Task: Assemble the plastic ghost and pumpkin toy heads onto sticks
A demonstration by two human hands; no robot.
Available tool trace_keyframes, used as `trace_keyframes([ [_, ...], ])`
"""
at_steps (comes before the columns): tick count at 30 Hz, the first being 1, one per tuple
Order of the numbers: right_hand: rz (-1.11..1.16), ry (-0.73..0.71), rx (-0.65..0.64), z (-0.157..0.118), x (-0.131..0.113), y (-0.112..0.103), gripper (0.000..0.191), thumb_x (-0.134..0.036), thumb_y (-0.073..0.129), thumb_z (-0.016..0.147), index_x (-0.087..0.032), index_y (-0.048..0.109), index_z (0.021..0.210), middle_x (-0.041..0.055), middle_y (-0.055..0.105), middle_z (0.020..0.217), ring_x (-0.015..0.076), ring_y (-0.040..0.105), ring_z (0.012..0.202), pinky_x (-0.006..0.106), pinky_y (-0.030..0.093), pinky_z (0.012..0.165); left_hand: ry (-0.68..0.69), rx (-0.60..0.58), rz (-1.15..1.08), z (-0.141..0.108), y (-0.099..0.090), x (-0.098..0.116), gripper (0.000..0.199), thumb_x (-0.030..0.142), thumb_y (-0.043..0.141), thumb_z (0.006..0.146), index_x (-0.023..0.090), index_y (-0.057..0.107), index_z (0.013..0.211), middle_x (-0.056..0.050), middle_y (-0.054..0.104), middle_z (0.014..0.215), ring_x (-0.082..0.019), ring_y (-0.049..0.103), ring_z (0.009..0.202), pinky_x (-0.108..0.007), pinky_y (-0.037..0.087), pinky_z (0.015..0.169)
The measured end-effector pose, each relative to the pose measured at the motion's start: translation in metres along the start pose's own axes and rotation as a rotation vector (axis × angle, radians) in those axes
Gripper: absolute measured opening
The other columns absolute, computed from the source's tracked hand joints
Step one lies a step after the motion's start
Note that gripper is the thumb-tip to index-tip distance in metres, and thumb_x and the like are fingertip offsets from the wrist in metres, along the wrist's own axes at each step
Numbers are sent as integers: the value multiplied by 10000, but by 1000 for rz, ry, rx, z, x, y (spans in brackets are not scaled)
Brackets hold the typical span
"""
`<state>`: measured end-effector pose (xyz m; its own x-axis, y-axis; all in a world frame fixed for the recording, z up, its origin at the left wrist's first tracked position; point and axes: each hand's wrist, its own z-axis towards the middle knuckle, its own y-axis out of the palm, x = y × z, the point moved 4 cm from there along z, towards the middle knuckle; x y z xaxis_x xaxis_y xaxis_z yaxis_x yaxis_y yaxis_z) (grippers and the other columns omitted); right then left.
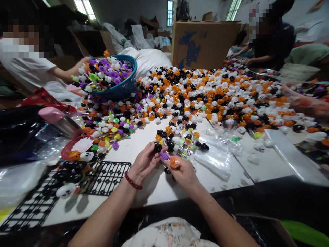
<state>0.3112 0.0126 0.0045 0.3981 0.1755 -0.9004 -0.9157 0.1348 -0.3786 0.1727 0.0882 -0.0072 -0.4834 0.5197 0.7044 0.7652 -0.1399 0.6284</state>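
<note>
My left hand, with a dark red bead bracelet at the wrist, pinches a small black plastic toy piece. A ridged purple plastic piece sits between my two hands; which one grips it I cannot tell. In the closed fingers of my right hand is a round orange plastic toy piece. Just beyond my hands lies a small heap of black, orange and striped pieces. Clear plastic bags lie flat to the right of it.
A large pile of pumpkin and skull pieces covers the table's back. At left stand a blue basket, a pink-lidded bottle, a red basket and black grid trays. A cardboard box stands behind. Two people work across the table.
</note>
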Motion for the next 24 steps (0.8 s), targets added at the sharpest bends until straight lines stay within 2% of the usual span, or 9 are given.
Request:
trace_keyframes([
  [5, -47, -19, 25, -7, -4, -5, 302, -393, 561, 924, -190, 547, 701, -23, 533, 639, 119, 449, 597, 231, 335, 578, 6, -33, -5, -13, 9, -10, 175, 296, 598, 911, 176, 599, 1039, -84, 723, 995, -146, 714, 846, -203, 568, 668],
  [7, -67, -23, 27, -9, -6, -6, 320, -396, 568, 917, -192, 522, 676, -22, 528, 629, 119, 445, 591, 231, 331, 572, 26, -54, -4, -18, 13, -10, 200, 302, 641, 885, 172, 598, 1031, -84, 721, 1002, -169, 718, 889, -205, 562, 666],
  [11, -94, -3, 27, -12, -10, -8, 319, -392, 583, 900, -193, 513, 660, -23, 529, 615, 116, 442, 577, 230, 322, 552, 95, -84, 14, -25, 17, -11, 289, 336, 684, 859, 172, 579, 1073, -93, 724, 1011, -225, 714, 976, -267, 572, 756],
  [15, -105, 19, 11, -14, -12, -8, 310, -388, 582, 893, -189, 535, 660, -17, 532, 613, 117, 446, 572, 234, 320, 539, 180, -69, 62, -30, 14, -14, 323, 368, 676, 869, 188, 557, 1109, -85, 724, 1026, -213, 709, 993, -309, 546, 879],
  [19, -32, 54, -5, -14, -8, -7, 321, -416, 588, 893, -186, 551, 674, -23, 522, 606, 115, 443, 565, 235, 335, 538, 231, -98, 102, -32, 12, -18, 316, 384, 646, 890, 195, 540, 1120, -82, 716, 1047, -211, 701, 996, -339, 527, 916],
  [24, 137, 126, -28, -13, -1, -2, 312, -434, 589, 892, -186, 592, 703, -10, 553, 627, 149, 520, 632, 244, 401, 576, 175, -110, 91, -35, 15, -24, 277, 377, 640, 893, 202, 541, 1084, -67, 713, 1011, -184, 700, 932, -283, 534, 835],
])
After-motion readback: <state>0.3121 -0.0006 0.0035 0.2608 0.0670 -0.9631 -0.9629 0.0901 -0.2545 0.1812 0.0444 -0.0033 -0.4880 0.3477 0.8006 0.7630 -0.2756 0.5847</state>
